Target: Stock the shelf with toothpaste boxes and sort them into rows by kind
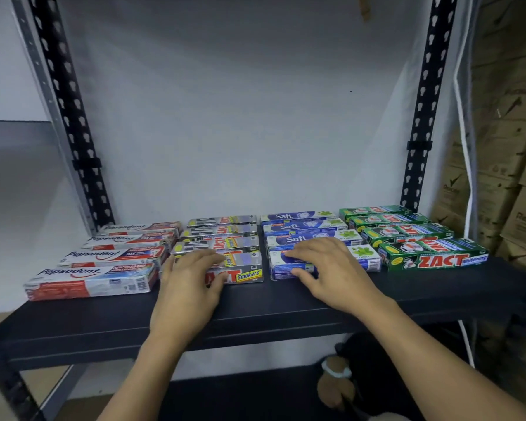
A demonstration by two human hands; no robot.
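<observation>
A dark shelf (286, 302) spans the view, carrying four rows of toothpaste boxes that run from its front edge toward the white back wall (240, 117) at 12 o'clock. At 9 o'clock lies the row of red-and-white Pepsodent boxes (88, 282), four of them side by side front to back. Just right of it, near the centre, sits the row of silver Zact Smokers' boxes (243, 268); the left hand (192, 281) lies flat over the two front boxes of this row, fingers together and stretched forward, thumb against the front face of the nearest box. To the right of that runs the row of blue Safi boxes (298, 229); the right hand (328, 268) rests on the front Safi box (365, 259), fingers laid loosely along its top toward 9 o'clock and thumb pressed to its front side, so the box sits between thumb and fingers. At 3 o'clock is the row of green Zact boxes (434, 258), four deep, untouched by either hand. Black perforated uprights (419, 117) frame the shelf on both sides, and brown cardboard cartons (510, 165) are stacked beyond the right upright. Both forearms reach in from 6 o'clock.
</observation>
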